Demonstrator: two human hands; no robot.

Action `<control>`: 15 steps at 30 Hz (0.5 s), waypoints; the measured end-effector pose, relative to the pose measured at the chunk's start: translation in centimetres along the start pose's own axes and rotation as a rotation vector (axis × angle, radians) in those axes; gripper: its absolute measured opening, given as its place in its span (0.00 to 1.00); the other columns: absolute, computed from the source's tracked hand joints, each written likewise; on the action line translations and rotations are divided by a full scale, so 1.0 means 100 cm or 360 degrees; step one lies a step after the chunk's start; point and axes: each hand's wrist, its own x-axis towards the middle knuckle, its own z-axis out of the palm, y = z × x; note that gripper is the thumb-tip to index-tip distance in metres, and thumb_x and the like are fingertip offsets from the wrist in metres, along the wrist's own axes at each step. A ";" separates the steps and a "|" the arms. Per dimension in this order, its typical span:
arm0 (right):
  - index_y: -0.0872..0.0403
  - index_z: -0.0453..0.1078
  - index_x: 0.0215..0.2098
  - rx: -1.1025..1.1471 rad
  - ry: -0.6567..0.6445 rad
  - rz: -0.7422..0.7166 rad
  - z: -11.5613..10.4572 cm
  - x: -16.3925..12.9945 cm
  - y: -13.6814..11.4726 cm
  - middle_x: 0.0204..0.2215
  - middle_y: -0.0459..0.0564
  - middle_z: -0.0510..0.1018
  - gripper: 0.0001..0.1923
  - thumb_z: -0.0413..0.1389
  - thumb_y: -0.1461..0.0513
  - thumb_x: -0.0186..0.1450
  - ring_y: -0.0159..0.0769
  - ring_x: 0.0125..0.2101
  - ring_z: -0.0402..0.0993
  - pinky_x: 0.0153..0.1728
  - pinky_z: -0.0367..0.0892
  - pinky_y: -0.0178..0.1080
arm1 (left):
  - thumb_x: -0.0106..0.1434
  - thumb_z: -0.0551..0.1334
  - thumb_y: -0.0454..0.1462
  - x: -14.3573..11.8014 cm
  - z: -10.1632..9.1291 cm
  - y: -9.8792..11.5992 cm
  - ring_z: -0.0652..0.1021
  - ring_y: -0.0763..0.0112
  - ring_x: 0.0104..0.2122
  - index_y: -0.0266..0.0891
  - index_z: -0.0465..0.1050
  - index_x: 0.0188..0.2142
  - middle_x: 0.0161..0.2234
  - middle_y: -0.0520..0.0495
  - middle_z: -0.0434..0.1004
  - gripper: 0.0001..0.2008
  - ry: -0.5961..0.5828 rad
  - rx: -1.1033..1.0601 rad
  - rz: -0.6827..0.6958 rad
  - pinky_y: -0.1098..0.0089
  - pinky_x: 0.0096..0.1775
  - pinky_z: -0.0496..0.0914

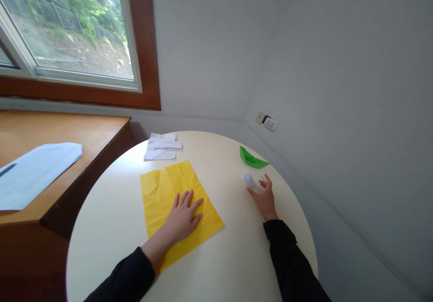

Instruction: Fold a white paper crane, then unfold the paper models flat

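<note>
My left hand [184,216] lies flat with fingers spread on a creased sheet of yellow paper [171,180]. The sheet lies at a slant on the round table, and my hand and forearm cover part of it. Over on the right, my right hand [264,196] is open, its thumb and fingers apart. Close by its thumb tip is a small folded white paper piece [249,180]; whether they touch I cannot tell. Beyond that hand, a green folded paper boat [252,159] rests near the table's far right edge.
Several white paper pieces [161,148] lie at the back of the round table [108,230]. A wooden desk [98,128] on the left bears white paper [43,167] and a pen [7,169]. Walls and a window [77,27] stand behind; a socket [270,123] is on the right wall.
</note>
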 end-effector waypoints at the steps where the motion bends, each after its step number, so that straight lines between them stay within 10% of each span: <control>1: 0.51 0.51 0.58 -0.0003 -0.0028 -0.0005 0.002 0.002 0.000 0.44 0.55 0.70 0.43 0.60 0.52 0.47 0.48 0.46 0.67 0.46 0.61 0.48 | 0.63 0.50 0.44 0.000 0.000 0.000 0.53 0.55 0.61 0.46 0.58 0.58 0.62 0.40 0.51 0.23 -0.0002 0.0005 -0.0010 0.51 0.59 0.45; 15: 0.55 0.56 0.56 -0.0041 -0.0162 -0.0034 0.044 0.026 -0.015 0.38 0.52 0.74 0.36 0.57 0.56 0.50 0.41 0.36 0.72 0.40 0.67 0.42 | 0.63 0.50 0.44 0.005 0.006 -0.009 0.54 0.54 0.61 0.45 0.60 0.57 0.61 0.39 0.54 0.23 0.0073 0.0046 -0.0093 0.50 0.58 0.46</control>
